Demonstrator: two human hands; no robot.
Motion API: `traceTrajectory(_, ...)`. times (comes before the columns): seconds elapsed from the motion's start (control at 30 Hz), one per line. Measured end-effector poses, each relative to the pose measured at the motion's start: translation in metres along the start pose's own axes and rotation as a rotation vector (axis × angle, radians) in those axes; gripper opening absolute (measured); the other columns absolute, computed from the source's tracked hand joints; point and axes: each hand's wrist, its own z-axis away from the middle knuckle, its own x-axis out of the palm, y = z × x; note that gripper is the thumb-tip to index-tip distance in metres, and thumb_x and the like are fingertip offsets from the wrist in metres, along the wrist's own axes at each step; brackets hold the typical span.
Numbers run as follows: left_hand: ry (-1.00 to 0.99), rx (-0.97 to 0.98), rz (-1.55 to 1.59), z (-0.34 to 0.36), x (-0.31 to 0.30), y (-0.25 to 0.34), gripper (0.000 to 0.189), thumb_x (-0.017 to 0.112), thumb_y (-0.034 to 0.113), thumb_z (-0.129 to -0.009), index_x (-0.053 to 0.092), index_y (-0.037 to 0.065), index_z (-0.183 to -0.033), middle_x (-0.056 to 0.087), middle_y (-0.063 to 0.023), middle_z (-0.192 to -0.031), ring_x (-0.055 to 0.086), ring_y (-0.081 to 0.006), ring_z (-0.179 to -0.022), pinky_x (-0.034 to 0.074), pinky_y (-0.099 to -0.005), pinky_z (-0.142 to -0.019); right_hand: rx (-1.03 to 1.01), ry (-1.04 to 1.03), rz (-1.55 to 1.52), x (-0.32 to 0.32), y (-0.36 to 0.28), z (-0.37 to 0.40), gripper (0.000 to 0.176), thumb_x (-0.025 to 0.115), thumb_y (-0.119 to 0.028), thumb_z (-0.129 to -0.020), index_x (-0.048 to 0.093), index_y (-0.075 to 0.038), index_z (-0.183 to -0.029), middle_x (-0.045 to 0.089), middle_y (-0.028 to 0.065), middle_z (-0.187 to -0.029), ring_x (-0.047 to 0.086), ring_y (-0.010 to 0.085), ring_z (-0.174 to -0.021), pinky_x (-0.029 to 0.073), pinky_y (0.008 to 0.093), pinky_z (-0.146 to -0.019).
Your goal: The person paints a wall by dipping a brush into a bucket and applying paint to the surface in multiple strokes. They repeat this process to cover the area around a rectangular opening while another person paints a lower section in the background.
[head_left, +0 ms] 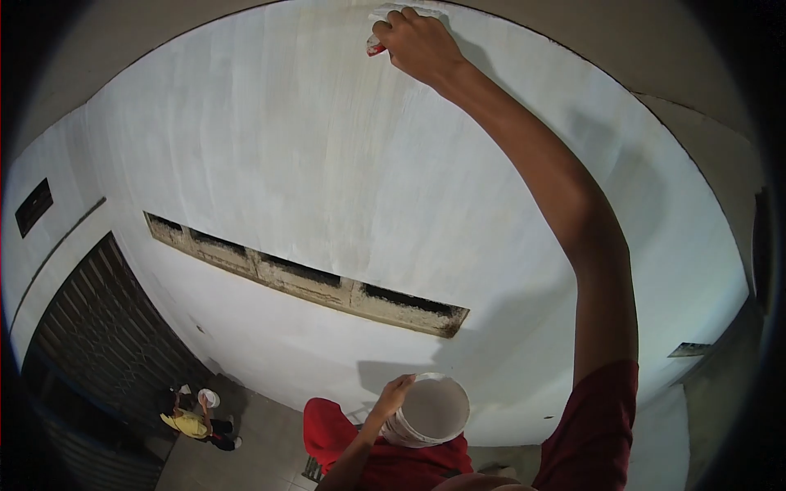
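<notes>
High on the white wall (pixel 327 147), near its top edge, my right hand (pixel 422 42) is closed around a paintbrush (pixel 376 47). A red and white end of it sticks out below my fingers, and most of the rest is hidden by the hand. My right arm is stretched up along the wall. Down near my lap, my left hand (pixel 398 393) grips the rim of a white bucket (pixel 395 427). The bucket is tilted with its mouth towards me, and its inside looks whitish.
A long vent opening (pixel 299 274) with rough concrete edges runs across the wall. Far below on the left, a person in a yellow shirt (pixel 190 423) stands near a white container (pixel 210 398) beside a dark folding gate (pixel 106 319). The tiled floor (pixel 254 442) lies far down.
</notes>
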Motion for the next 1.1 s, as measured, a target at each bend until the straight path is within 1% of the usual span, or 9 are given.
traceTrajectory(0.07,-0.002,-0.025,-0.014,-0.002,0.0,-0.009,0.038,0.052,0.032,-0.097,0.061,-0.002,-0.111,0.064,-0.0059,-0.093,0.055,-0.0109,-0.087,0.043,-0.0251,-0.081,-0.007,-0.038,0.051,0.01,0.005,-0.001,0.013,0.068,-0.003,-0.071,0.065,-0.004,-0.083,0.065,0.0103,-0.081,0.064,0.0196,-0.08,0.056,0.0274,-0.063)
traceTrajectory(0.27,0.005,0.101,0.005,-0.009,0.002,-0.024,0.043,0.051,0.038,-0.097,0.061,-0.001,-0.112,0.063,-0.0047,-0.088,0.053,-0.0104,-0.078,0.044,-0.0255,-0.073,0.011,-0.03,0.068,0.016,0.011,0.003,0.014,0.068,-0.004,-0.072,0.066,-0.003,-0.085,0.066,0.0099,-0.082,0.064,0.0188,-0.081,0.056,0.0269,-0.064)
traceTrajectory(0.37,0.007,0.003,-0.031,-0.014,-0.002,-0.039,0.042,0.051,0.037,-0.097,0.061,0.0,-0.113,0.064,-0.0065,-0.091,0.055,-0.0121,-0.082,0.045,-0.0266,-0.076,0.042,-0.059,0.033,0.025,0.014,0.009,0.014,0.068,-0.004,-0.072,0.067,-0.004,-0.086,0.067,0.0101,-0.084,0.064,0.0198,-0.081,0.056,0.0278,-0.067)
traceTrajectory(0.47,-0.03,-0.039,0.01,-0.007,-0.003,-0.023,0.042,0.051,0.037,-0.097,0.061,0.0,-0.114,0.065,-0.0073,-0.093,0.056,-0.0129,-0.087,0.044,-0.0271,-0.08,0.138,-0.132,-0.263,0.008,-0.007,0.023,0.015,0.069,-0.005,-0.071,0.068,-0.005,-0.086,0.067,0.0106,-0.086,0.064,0.022,-0.082,0.056,0.0306,-0.07)
traceTrajectory(0.6,0.03,0.068,-0.053,0.002,0.003,0.0,0.041,0.051,0.036,-0.097,0.062,0.0,-0.114,0.064,-0.0063,-0.09,0.055,-0.0122,-0.084,0.045,-0.0268,-0.078,-0.023,-0.309,-0.431,0.003,-0.053,0.049,0.011,0.066,-0.002,-0.072,0.068,-0.006,-0.082,0.066,0.0114,-0.087,0.063,0.0222,-0.083,0.054,0.0348,-0.072)
traceTrajectory(0.67,0.022,0.021,-0.049,0.005,0.003,0.003,0.041,0.051,0.036,-0.097,0.062,-0.001,-0.113,0.064,-0.0064,-0.092,0.055,-0.0123,-0.086,0.044,-0.0266,-0.08,-0.066,-0.209,-0.425,-0.008,-0.055,0.044,0.012,0.067,-0.003,-0.072,0.066,-0.006,-0.083,0.065,0.0113,-0.088,0.063,0.0223,-0.082,0.054,0.0347,-0.068)
traceTrajectory(0.8,-0.002,0.026,0.003,0.0,0.003,-0.011,0.041,0.052,0.036,-0.097,0.061,-0.001,-0.113,0.065,-0.0067,-0.094,0.055,-0.0124,-0.089,0.044,-0.0267,-0.082,0.02,0.011,-0.192,-0.007,-0.025,0.012,0.017,0.069,-0.004,-0.07,0.065,-0.007,-0.087,0.064,0.0102,-0.088,0.063,0.0217,-0.082,0.055,0.0329,-0.064)
traceTrajectory(0.97,0.021,0.049,-0.006,-0.001,0.004,-0.01,0.04,0.052,0.034,-0.097,0.062,-0.001,-0.113,0.064,-0.0065,-0.093,0.055,-0.0119,-0.088,0.044,-0.0263,-0.081,0.045,-0.079,-0.056,0.02,0.006,0.012,0.023,0.072,-0.006,-0.069,0.064,-0.005,-0.091,0.064,0.0122,-0.092,0.063,0.0222,-0.085,0.056,0.0311,-0.068)
traceTrajectory(1.1,0.017,0.0,-0.027,0.0,0.004,-0.011,0.039,0.052,0.034,-0.097,0.062,-0.001,-0.113,0.065,-0.0067,-0.094,0.056,-0.012,-0.09,0.044,-0.0265,-0.083,-0.036,-0.047,-0.201,0.039,-0.056,0.07,0.02,0.07,-0.005,-0.071,0.064,-0.002,-0.09,0.063,0.0136,-0.095,0.062,0.0219,-0.087,0.055,0.0298,-0.068)
